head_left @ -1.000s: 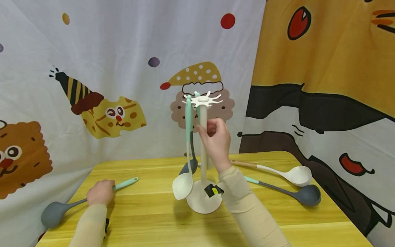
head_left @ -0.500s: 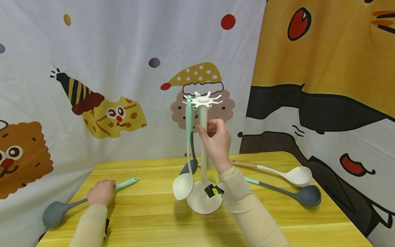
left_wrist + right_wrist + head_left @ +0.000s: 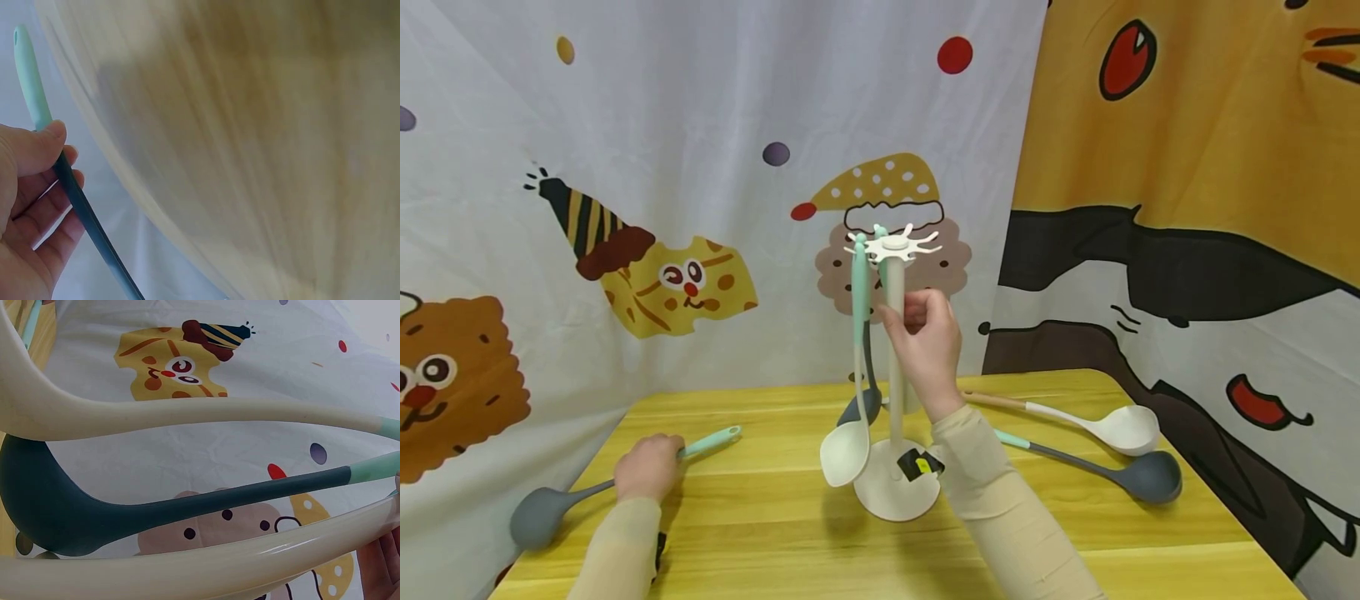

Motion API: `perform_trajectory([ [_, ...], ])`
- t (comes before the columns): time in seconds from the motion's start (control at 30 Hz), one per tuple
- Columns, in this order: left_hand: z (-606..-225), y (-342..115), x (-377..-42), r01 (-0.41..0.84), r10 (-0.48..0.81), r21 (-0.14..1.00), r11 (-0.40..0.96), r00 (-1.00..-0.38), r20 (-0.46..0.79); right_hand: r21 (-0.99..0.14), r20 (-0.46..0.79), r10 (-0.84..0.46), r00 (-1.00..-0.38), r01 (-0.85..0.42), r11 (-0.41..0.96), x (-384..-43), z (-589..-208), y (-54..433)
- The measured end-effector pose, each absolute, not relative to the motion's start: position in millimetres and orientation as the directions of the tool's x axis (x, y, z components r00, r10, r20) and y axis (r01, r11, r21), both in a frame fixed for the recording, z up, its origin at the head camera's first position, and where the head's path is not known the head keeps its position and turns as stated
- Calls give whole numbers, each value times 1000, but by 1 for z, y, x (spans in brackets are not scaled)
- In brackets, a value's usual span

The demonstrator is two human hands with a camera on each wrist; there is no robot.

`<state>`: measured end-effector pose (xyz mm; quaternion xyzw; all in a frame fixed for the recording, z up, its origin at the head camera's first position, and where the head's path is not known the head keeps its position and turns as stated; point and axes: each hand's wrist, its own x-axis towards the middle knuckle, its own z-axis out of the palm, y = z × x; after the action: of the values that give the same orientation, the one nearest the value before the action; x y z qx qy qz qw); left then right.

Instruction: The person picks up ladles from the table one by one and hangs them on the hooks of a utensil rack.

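Observation:
My left hand [image 3: 650, 468] holds a grey ladle [image 3: 538, 518] with a mint handle at the table's left. In the left wrist view, the thumb and fingers pinch the ladle's shaft [image 3: 94, 219] just below its mint grip [image 3: 31, 81]. My right hand [image 3: 928, 350] grips the post [image 3: 896, 392] of a white utensil stand, thumb in front. From the stand's hooked top [image 3: 897, 244] hang a white ladle [image 3: 845, 452] and a dark grey ladle [image 3: 863, 406], both mint-handled. The right wrist view shows the post [image 3: 269, 550] beneath the dark ladle [image 3: 75, 506].
On the right of the wooden table [image 3: 760, 525] lie a white ladle with a wooden handle [image 3: 1127, 427] and another grey ladle with a mint handle [image 3: 1153, 477]. The stand's round base [image 3: 880, 496] sits mid-table. A printed cloth [image 3: 700, 100] hangs behind.
My left hand and its ladle have shifted slightly to the right. The right hand keeps its grip on the post, and the hanging ladles stay in place.

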<state>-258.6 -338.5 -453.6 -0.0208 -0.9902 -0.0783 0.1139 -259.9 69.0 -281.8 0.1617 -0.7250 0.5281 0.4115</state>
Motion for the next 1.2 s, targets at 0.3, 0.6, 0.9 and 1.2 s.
perform_trajectory([
  [0.3, -449, -334, -260, 87, 44, 155, 984, -964, 264, -638, 762, 202, -615, -664, 390, -260, -282, 69],
  [0.6, -438, -322, -261, 134, 69, 167, 977, -935, 347, -627, 771, 200, -605, -668, 400, -261, -282, 69],
  [0.9, -425, -309, -263, 187, 84, 193, 963, -893, 443, -630, 769, 202, -606, -667, 399, -261, -282, 69],
  [1.2, -420, -301, -265, 244, 112, 192, 951, -846, 522, -636, 764, 202, -613, -659, 401, -262, -282, 69],
])
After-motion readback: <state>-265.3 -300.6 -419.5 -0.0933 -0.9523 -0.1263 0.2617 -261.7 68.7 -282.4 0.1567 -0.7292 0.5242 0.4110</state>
